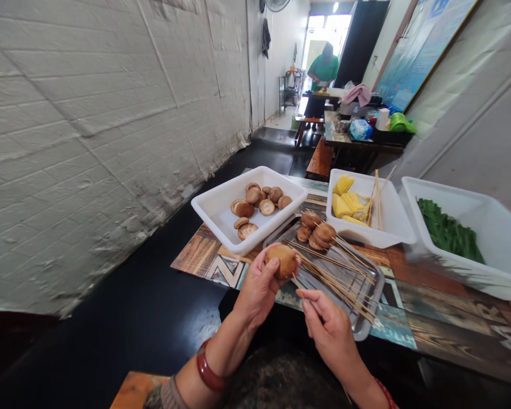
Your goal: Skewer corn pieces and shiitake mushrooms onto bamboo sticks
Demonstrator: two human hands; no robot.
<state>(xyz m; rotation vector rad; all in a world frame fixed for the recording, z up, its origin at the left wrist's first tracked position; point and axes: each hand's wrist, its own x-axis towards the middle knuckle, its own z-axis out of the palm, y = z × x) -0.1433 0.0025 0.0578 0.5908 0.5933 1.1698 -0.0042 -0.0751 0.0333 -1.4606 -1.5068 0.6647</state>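
Observation:
A brown mushroom [281,261] is gripped in my left hand [256,289], thumb across its cap, just in front of the metal tray. My right hand [329,324] pinches a thin wooden skewer [297,283], whose upper end meets the mushroom's lower right edge; how deep it goes in I cannot tell. On the metal tray [377,278] lie several bare skewers [340,287] and a small pile of skewered mushrooms [317,232]. Behind my left hand stands a white bin [213,213] with several loose mushrooms [255,199], some showing their pale undersides.
Another white bin [394,230] holds yellow corn [350,204] and upright skewers. To its right, a larger bin [502,238] contains green leaves [449,227]. All stand on a patterned wooden table [438,324]. A person in green [323,68] stands at a far table.

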